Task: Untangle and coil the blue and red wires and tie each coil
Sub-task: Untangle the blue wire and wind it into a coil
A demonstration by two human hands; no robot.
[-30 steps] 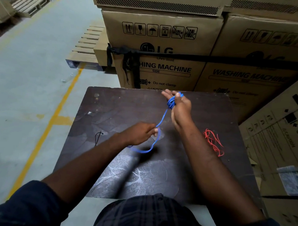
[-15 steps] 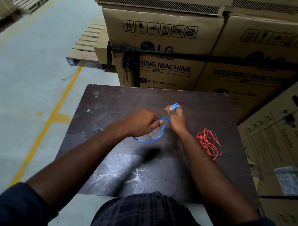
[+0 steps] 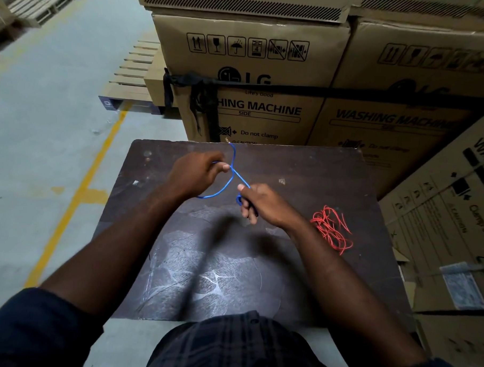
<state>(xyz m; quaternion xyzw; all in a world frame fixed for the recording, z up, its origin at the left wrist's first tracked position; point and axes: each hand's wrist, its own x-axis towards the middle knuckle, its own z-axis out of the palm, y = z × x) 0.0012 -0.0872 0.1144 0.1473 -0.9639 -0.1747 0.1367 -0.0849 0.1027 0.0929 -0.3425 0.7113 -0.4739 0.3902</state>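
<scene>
Over table (image 3: 319, 172), blue wire (image 3: 239, 177); boxes (image 3: 252, 109) behind.

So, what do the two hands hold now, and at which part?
Both hold the blue wire. The left hand pinches it near the loose end, where it crosses itself; the right hand grips its small coiled part.

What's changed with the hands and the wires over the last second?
The right hand, gripping the coiled part of the blue wire, came back from the far edge of the table toward the person. The left hand kept its pinch on the wire and moved away and left, so a short stretch now runs straight between the hands. The red wire stayed tangled on the table's right side.
</scene>
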